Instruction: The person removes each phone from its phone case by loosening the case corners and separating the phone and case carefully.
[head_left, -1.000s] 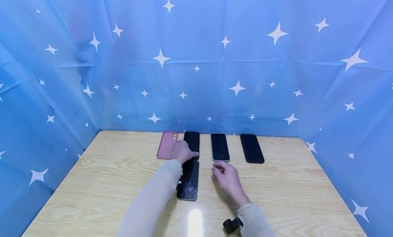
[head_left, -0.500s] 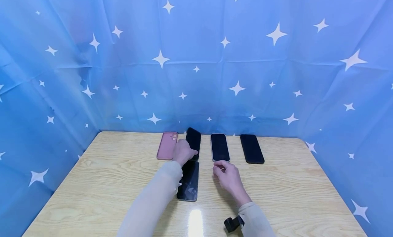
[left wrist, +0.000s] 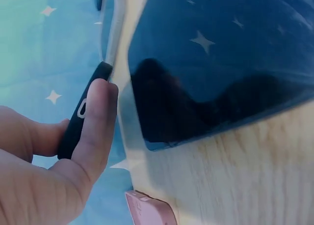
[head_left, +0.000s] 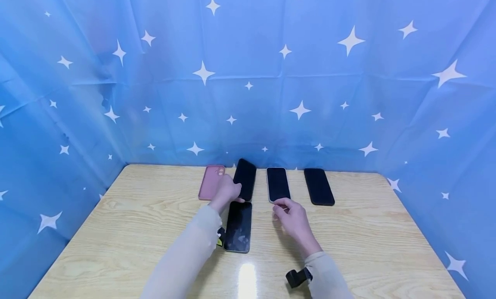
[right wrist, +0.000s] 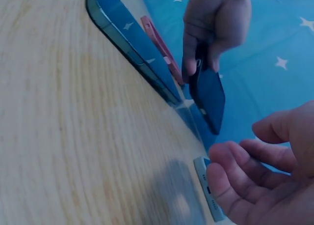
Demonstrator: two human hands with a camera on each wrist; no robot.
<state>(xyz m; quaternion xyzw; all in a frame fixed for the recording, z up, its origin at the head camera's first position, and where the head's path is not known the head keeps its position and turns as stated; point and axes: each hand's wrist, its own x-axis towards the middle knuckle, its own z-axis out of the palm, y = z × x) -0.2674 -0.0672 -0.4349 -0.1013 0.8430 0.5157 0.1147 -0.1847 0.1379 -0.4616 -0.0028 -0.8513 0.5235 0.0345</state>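
My left hand [head_left: 226, 188] grips the lower end of a black phone [head_left: 245, 178], thumb on one side and fingers on the other. That phone is tilted with its far end raised off the table, as the right wrist view also shows. Just in front of it lies a larger dark phone [head_left: 238, 226], its glossy screen [left wrist: 211, 77] filling much of the left wrist view. My right hand [head_left: 293, 219] hovers at the near end of a pale-edged phone [head_left: 278, 184]. In the right wrist view its fingers [right wrist: 235, 168] are loosely curled with nothing between them.
A pink phone case or phone [head_left: 211, 182] lies left of the held phone. Another black phone [head_left: 319, 186] lies at the right of the row. The wooden table [head_left: 368, 234] meets a blue star-patterned curtain [head_left: 248, 101] close behind the row.
My left hand has lifted the far end of the black phone off the table and turned it slightly rightward. My right hand has shifted slightly right, close to the pale-edged phone.
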